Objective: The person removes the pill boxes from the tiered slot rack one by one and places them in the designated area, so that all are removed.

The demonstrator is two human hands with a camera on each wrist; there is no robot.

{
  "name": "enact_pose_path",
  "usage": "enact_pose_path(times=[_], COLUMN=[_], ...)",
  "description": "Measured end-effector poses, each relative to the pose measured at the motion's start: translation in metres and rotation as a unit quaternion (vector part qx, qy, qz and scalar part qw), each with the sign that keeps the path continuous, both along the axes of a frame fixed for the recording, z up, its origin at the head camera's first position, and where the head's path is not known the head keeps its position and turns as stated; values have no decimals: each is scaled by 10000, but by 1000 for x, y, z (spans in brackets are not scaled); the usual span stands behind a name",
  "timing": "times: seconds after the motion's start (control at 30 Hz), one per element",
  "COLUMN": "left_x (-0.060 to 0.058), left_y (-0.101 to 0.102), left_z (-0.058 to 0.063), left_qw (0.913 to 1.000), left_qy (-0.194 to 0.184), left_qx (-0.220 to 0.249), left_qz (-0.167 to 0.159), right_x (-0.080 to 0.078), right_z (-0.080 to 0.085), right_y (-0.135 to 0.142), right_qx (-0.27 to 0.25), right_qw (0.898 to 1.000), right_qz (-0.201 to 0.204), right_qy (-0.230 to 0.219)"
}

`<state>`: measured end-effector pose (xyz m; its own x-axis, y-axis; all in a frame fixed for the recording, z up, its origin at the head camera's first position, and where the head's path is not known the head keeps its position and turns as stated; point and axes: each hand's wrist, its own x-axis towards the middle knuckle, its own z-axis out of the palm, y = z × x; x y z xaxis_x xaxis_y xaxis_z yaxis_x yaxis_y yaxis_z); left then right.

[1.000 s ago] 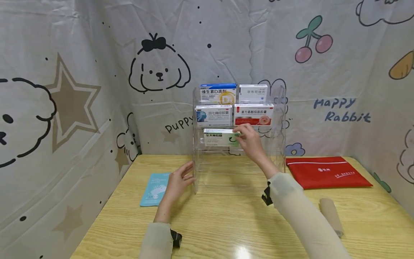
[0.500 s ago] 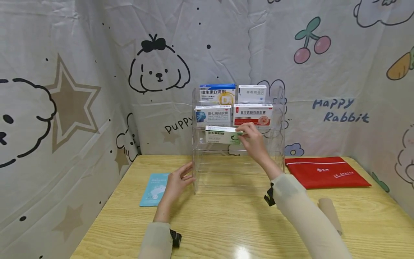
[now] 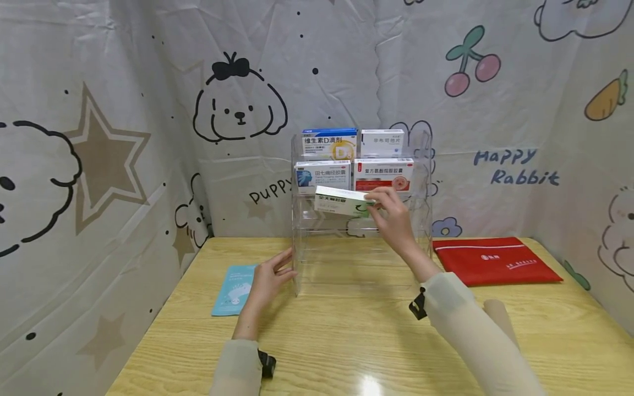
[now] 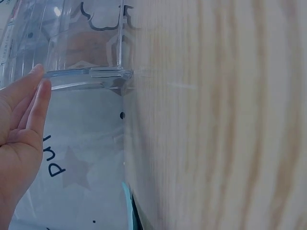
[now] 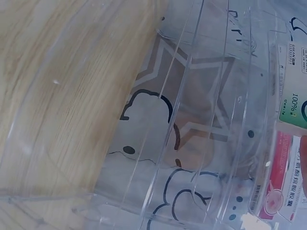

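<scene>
My right hand point(image 3: 394, 220) pinches the right end of a white and green medicine box point(image 3: 339, 202). The box tilts, its left end higher, in front of the third tier of a clear acrylic display rack point(image 3: 317, 256). In the right wrist view the box's green corner point(image 5: 293, 108) shows at the right edge, with only a sliver of the hand. My left hand point(image 3: 266, 284) touches the rack's left side panel with its fingers extended. The left wrist view shows those fingertips point(image 4: 44, 86) at the panel's edge.
Higher tiers hold a vitamin D box point(image 3: 329, 144), a plain white box point(image 3: 382, 144), a blue and white box point(image 3: 323, 177) and a red and white box point(image 3: 383, 175). A turquoise packet point(image 3: 233, 291), a red pouch point(image 3: 495, 263) and a brown cardboard tube point(image 3: 500, 319) lie on the table point(image 3: 346, 341).
The white and green box has risen from its tier and tilted, its left end going up, with my right hand still pinching it. My left hand stays at the rack's side.
</scene>
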<state>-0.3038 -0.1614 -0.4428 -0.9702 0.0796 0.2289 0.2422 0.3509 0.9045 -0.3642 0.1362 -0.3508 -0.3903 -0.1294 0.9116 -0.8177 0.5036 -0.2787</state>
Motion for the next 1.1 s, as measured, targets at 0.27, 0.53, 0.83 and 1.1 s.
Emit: enact_pose_path(times=[0.27, 0.53, 0.83, 1.1], left_x=[-1, -2, -1, 0], left_y=[-1, -1, 1, 1], left_z=[-1, -1, 1, 0], left_qw=[9999, 9998, 9997, 9996], left_qy=[-121, -154, -171, -119], left_qx=[76, 95, 195, 254], left_qz=[3, 4, -5, 20], right_x=[15, 34, 54, 67], right_z=[-4, -11, -24, -37], right_y=[4, 5, 5, 3], right_qx=[-72, 184, 570, 663], right_qw=[9996, 9987, 9962, 9931], right_qz=[170, 230, 446, 952], right_qy=[189, 425, 477, 149])
